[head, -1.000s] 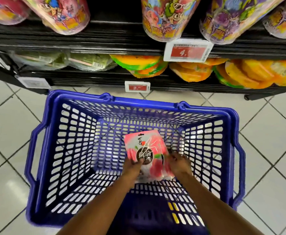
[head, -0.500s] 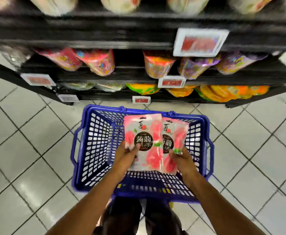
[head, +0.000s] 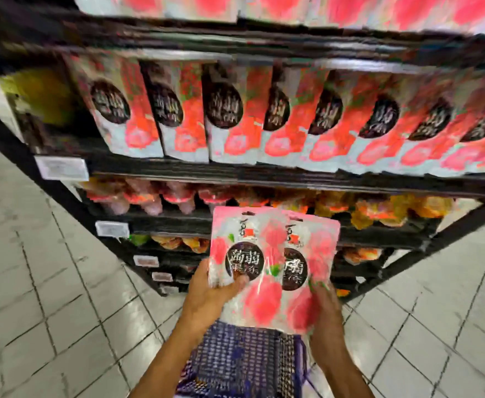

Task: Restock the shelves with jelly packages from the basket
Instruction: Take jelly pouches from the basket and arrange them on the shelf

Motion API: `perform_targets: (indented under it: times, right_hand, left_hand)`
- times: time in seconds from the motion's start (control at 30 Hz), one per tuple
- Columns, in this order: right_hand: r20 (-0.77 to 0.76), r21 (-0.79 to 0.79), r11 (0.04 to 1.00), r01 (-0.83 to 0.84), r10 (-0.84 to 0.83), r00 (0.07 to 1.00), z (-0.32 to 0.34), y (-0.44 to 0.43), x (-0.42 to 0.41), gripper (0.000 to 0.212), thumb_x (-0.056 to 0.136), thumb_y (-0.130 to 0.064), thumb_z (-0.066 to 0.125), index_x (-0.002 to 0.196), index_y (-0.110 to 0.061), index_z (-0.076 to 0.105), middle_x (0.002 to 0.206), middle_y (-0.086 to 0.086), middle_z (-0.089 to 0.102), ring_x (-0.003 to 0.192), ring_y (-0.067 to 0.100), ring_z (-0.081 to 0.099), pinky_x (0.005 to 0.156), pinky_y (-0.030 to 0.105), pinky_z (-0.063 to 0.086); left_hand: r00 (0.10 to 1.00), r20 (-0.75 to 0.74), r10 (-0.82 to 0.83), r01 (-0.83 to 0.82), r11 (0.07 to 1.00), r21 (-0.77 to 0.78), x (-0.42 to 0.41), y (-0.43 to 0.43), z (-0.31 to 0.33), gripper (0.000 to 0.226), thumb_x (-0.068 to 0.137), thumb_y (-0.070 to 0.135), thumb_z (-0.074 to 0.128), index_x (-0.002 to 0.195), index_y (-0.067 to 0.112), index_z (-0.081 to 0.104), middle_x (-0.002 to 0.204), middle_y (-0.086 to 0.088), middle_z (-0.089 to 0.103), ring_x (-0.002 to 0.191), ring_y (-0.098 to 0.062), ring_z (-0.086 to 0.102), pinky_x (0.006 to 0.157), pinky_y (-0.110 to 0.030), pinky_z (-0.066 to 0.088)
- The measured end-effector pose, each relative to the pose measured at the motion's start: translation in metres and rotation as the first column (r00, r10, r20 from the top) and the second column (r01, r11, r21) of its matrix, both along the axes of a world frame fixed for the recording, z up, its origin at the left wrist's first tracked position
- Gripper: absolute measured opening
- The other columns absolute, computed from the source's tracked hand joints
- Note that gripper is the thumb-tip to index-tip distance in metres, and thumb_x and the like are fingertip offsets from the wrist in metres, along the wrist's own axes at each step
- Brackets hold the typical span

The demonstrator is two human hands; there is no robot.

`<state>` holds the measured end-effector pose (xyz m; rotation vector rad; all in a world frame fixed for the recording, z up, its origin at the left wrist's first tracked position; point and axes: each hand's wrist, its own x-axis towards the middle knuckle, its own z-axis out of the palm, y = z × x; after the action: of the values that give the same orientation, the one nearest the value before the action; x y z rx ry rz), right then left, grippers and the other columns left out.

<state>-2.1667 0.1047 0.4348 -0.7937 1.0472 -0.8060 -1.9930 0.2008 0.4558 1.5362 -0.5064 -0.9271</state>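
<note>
Change: since the earlier frame both packages have been lifted from just over the blue basket to well above it, and the view has swung up the rack.
Left jelly package: above the basket, long axis upright, top edge pointing up at the shelves, printed face towards the camera; it overlaps the front of the other pack.
Right jelly package: just right of and behind the first, also upright, leaning slightly rightward at its top.
Left hand: above the basket's left side; the thumb presses on the front of the left jelly package at its lower left, and the other fingers are hidden behind it.
Right hand: above the basket's right side, gripping the lower right edge of the right jelly package; fingertips hidden.
Stocked shelf: far above the basket, carrying a row of matching jelly packs that stand upright, blurred.
Lower shelves: orange and red snack bags, between the stocked shelf and the basket.
Floor: pale tiles around the basket.
</note>
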Motion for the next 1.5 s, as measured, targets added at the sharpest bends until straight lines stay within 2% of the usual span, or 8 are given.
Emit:
perform_targets:
  times: [0.13,0.3,0.57,0.77,1.03,1.13,1.23,1.5]
  right_hand:
    - [0.043,-0.197,0.980,-0.013,0.022,0.999,0.101,-0.007,0.019,0.021,0.099,-0.017,0.046,0.100,-0.016,0.067,0.082,-0.012,0.075,0.075,-0.001,0.069,0.061,0.014,0.053]
    - [0.134,-0.386,0.921,-0.053,0.113,0.985,0.202,-0.001,0.045,0.034,0.075,-0.035,0.063,0.102,-0.014,0.063,0.067,-0.007,0.068,0.055,0.003,0.062,0.048,0.015,0.048]
    - [0.130,-0.538,0.843,-0.005,0.089,0.987,0.284,0.004,0.097,0.045,0.052,-0.026,0.085,0.091,-0.007,0.073,0.084,0.017,0.075,0.072,0.027,0.074,0.058,0.032,0.057]
    - [0.142,-0.615,0.788,0.035,0.067,0.988,0.308,0.023,0.151,0.051,0.056,-0.032,0.087,0.101,-0.013,0.073,0.096,0.013,0.076,0.092,0.033,0.072,0.084,0.052,0.057]
    - [0.073,-0.715,0.696,0.066,-0.019,0.997,0.315,0.048,0.222,0.067,0.053,-0.047,0.085,0.114,-0.055,0.059,0.106,-0.013,0.073,0.101,0.009,0.069,0.089,0.035,0.053]
    - [0.029,-0.733,0.677,0.063,-0.061,0.998,0.315,0.049,0.237,0.066,0.060,-0.046,0.085,0.120,-0.042,0.060,0.107,-0.007,0.073,0.103,0.015,0.067,0.090,0.041,0.054]
    - [-0.031,-0.767,0.640,0.044,-0.105,0.994,0.319,0.046,0.248,0.043,0.068,-0.037,0.086,0.104,-0.046,0.065,0.097,-0.013,0.074,0.092,0.005,0.069,0.076,0.027,0.053]
    - [-0.120,-0.772,0.636,-0.011,-0.129,0.984,0.327,0.035,0.282,0.049,0.068,-0.040,0.086,0.109,-0.022,0.066,0.108,0.002,0.072,0.103,0.023,0.066,0.092,0.048,0.053]
  left_hand:
    - [0.985,0.165,0.051,-0.031,0.992,-0.123,0.011,0.004,0.106,0.042,0.073,0.003,0.080,0.102,0.026,0.061,0.086,0.031,0.071,0.079,0.015,0.065,0.061,-0.002,0.046]
    - [0.930,0.339,0.141,-0.049,0.963,-0.266,0.037,0.009,0.199,0.029,0.069,0.016,0.085,0.090,0.019,0.064,0.079,0.022,0.072,0.068,0.009,0.064,0.056,-0.003,0.044]
    - [0.882,0.439,0.171,0.033,0.907,-0.419,0.098,0.018,0.286,0.046,0.057,0.038,0.084,0.091,0.016,0.063,0.083,0.014,0.072,0.069,0.005,0.065,0.055,-0.007,0.045]
    - [0.888,0.431,0.158,0.066,0.885,-0.460,0.175,0.048,0.309,0.045,0.059,0.039,0.088,0.098,0.039,0.066,0.096,0.010,0.075,0.083,-0.007,0.073,0.065,-0.022,0.058]
    - [0.904,0.406,0.137,0.079,0.878,-0.472,0.252,0.081,0.306,0.055,0.056,0.042,0.089,0.105,0.037,0.064,0.098,0.012,0.075,0.086,-0.010,0.073,0.066,-0.024,0.059]
    - [0.895,0.416,0.162,0.054,0.886,-0.461,0.268,0.086,0.305,0.055,0.056,0.046,0.088,0.104,0.032,0.065,0.097,0.008,0.074,0.086,-0.011,0.072,0.070,-0.031,0.060]
    - [0.884,0.435,0.171,0.061,0.881,-0.469,0.274,0.092,0.303,0.053,0.056,0.046,0.087,0.101,0.029,0.065,0.094,0.009,0.074,0.083,-0.009,0.071,0.063,-0.023,0.057]
    - [0.876,0.432,0.213,0.010,0.889,-0.458,0.292,0.105,0.296,0.049,0.056,0.046,0.087,0.094,0.026,0.065,0.089,0.011,0.073,0.077,-0.008,0.071,0.059,-0.019,0.055]
